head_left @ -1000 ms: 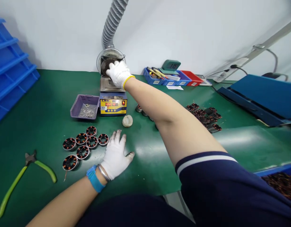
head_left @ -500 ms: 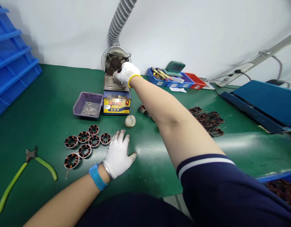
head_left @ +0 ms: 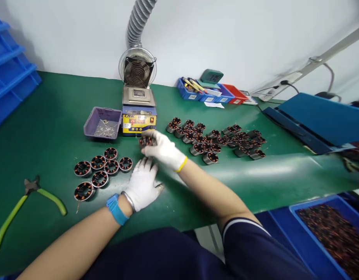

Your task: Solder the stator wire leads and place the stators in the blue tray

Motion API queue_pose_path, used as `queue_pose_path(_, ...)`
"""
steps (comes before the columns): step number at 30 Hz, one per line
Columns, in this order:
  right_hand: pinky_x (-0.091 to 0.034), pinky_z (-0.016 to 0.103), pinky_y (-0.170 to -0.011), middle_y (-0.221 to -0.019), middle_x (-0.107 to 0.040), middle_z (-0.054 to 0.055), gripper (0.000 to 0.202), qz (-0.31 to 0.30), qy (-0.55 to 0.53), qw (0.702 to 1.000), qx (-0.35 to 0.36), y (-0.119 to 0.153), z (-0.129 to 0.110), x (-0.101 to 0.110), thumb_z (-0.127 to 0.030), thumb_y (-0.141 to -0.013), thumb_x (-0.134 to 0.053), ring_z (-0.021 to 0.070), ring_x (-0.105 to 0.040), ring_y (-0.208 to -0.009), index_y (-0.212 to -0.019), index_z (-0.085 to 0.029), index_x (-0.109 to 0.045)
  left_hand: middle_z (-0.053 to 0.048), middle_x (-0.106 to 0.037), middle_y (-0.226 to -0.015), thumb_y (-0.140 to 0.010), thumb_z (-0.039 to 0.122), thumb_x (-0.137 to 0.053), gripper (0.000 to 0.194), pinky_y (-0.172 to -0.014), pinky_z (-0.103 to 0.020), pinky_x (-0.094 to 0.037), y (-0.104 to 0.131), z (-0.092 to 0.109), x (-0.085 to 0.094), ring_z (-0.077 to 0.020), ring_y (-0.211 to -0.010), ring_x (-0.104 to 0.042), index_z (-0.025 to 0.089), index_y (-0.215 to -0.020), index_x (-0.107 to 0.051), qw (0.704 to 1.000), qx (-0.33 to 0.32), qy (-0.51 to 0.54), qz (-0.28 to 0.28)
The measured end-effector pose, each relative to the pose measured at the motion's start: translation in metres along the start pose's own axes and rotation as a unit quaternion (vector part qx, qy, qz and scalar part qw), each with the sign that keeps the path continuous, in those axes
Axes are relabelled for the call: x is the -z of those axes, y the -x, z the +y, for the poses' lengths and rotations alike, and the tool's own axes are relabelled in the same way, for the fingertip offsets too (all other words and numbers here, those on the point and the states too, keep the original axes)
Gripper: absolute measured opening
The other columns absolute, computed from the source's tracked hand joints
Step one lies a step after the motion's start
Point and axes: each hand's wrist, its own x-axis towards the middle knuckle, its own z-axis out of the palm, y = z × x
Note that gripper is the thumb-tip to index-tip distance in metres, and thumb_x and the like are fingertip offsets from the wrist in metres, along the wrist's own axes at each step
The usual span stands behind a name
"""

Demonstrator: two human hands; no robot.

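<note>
Between the gloved thumb and fingers of my right hand (head_left: 164,149) is a motor stator (head_left: 145,141), a ring with copper windings, held just in front of the solder pot (head_left: 139,122). My left hand (head_left: 142,184), also in a white glove, lies flat on the green table with its fingers spread. Several more stators (head_left: 100,179) sit upright just left of it. A larger group of stators (head_left: 207,147) stands to the right. The round pale lump seen earlier is hidden behind my right hand.
A purple tray (head_left: 87,126) with metal scraps stands left of the solder pot. Green-handled cutters (head_left: 30,186) lie at the left. Blue bins (head_left: 185,93) with pens, a clock (head_left: 212,76) and a red bin (head_left: 236,93) line the back. A blue crate (head_left: 310,233) of parts is lower right.
My right hand has come back from above the solder pot toward my left hand, bringing the stator with it. My left hand stays on the table. The view has shifted slightly.
</note>
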Motion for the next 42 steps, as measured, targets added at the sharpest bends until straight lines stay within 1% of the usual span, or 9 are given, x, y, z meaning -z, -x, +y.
queue_pose_path(8,-0.053,0.041,-0.100,-0.130,-0.068,0.012,0.070,-0.113,0.178,0.974,0.081,0.035,0.008,-0.026,-0.045,-0.080,-0.074,0.0287,-0.066,-0.118,-0.141,-0.019,-0.052,-0.018,-0.077,-0.093,-0.092,0.039,-0.057,0.034,-0.091,-0.052,-0.052,0.002,0.015,0.005,-0.0416,-0.093,-0.073,0.013,-0.104,-0.076,0.996,-0.008,0.001,-0.086)
queue_pose_path(17,-0.056,0.035,-0.091,-0.131,-0.069,0.011,0.067,-0.158,0.227,0.953,0.121,0.048,0.002,-0.012,-0.052,-0.090,-0.066,0.0268,-0.067,-0.115,-0.145,-0.019,-0.050,-0.015,-0.077,-0.108,-0.091,0.040,-0.056,0.037,-0.097,-0.046,-0.053,0.004,0.027,-0.009,-0.0371,-0.107,-0.070,0.018,-0.115,-0.072,0.997,-0.022,0.035,-0.062)
queue_pose_path(20,-0.052,0.038,-0.102,-0.134,-0.066,0.013,0.068,-0.061,0.206,0.956,0.197,0.058,0.004,0.004,-0.048,-0.086,-0.072,0.0257,-0.063,-0.122,-0.142,-0.016,-0.051,-0.022,-0.064,-0.136,-0.086,0.044,-0.060,0.056,-0.114,-0.058,-0.039,0.001,0.025,-0.021,-0.0449,-0.135,-0.052,0.011,-0.131,-0.062,0.999,-0.012,0.035,0.021)
queue_pose_path(23,-0.042,0.041,-0.116,-0.142,-0.059,0.015,0.066,0.140,0.215,0.940,0.225,0.078,0.028,0.037,-0.046,-0.086,-0.070,0.0259,-0.052,-0.136,-0.140,-0.014,-0.050,-0.033,-0.033,-0.159,-0.082,0.050,-0.065,0.082,-0.120,-0.064,-0.027,0.002,0.023,-0.029,-0.0502,-0.151,-0.025,-0.001,-0.143,-0.047,0.991,0.021,0.038,0.130)
queue_pose_path(27,-0.038,0.048,-0.118,-0.146,-0.051,0.020,0.068,0.368,0.308,0.876,0.050,0.110,0.083,0.088,-0.042,-0.082,-0.068,0.0312,-0.045,-0.140,-0.140,-0.012,-0.048,-0.039,-0.012,-0.164,-0.078,0.053,-0.068,0.096,-0.119,-0.068,-0.023,0.006,0.017,-0.030,-0.0545,-0.152,-0.016,-0.006,-0.148,-0.037,0.982,0.088,0.031,0.165)
queue_pose_path(31,-0.046,0.051,-0.105,-0.138,-0.054,0.019,0.063,0.302,0.376,0.850,-0.210,0.129,0.110,0.114,-0.037,-0.078,-0.070,0.0373,-0.056,-0.124,-0.136,-0.017,-0.055,-0.035,-0.014,-0.165,-0.078,0.053,-0.068,0.093,-0.120,-0.067,-0.024,0.007,0.010,-0.025,-0.0530,-0.152,-0.019,-0.001,-0.148,-0.041,0.979,0.103,0.056,0.165)
queue_pose_path(34,-0.052,0.046,-0.092,-0.126,-0.060,0.015,0.042,0.242,0.357,0.852,-0.295,0.134,0.108,0.115,-0.041,-0.089,-0.060,0.0330,-0.064,-0.106,-0.127,-0.022,-0.061,-0.030,-0.019,-0.167,-0.081,0.049,-0.066,0.082,-0.121,-0.063,-0.028,0.009,0.010,-0.019,-0.0480,-0.153,-0.023,0.005,-0.147,-0.045,0.975,0.100,0.120,0.159)
queue_pose_path(38,-0.053,0.038,-0.087,-0.117,-0.062,0.011,0.025,0.263,0.310,0.878,-0.252,0.143,0.092,0.101,-0.037,-0.089,-0.063,0.0264,-0.066,-0.100,-0.108,-0.021,-0.066,-0.023,-0.050,-0.152,-0.084,0.053,-0.065,0.073,-0.102,-0.052,-0.053,0.010,0.017,-0.006,-0.0345,-0.124,-0.063,0.016,-0.145,-0.047,0.904,0.138,0.387,0.122)
queue_pose_path(42,-0.054,0.032,-0.089,-0.115,-0.066,0.006,0.020,0.122,0.220,0.968,0.025,0.152,0.057,0.068,-0.033,-0.086,-0.071,0.0204,-0.067,-0.103,-0.103,-0.024,-0.068,-0.020,-0.072,-0.114,-0.090,0.069,-0.050,0.075,-0.052,-0.034,-0.054,0.007,0.023,0.008,-0.0218,-0.065,-0.070,0.013,-0.139,-0.049,0.772,0.238,0.587,-0.050)
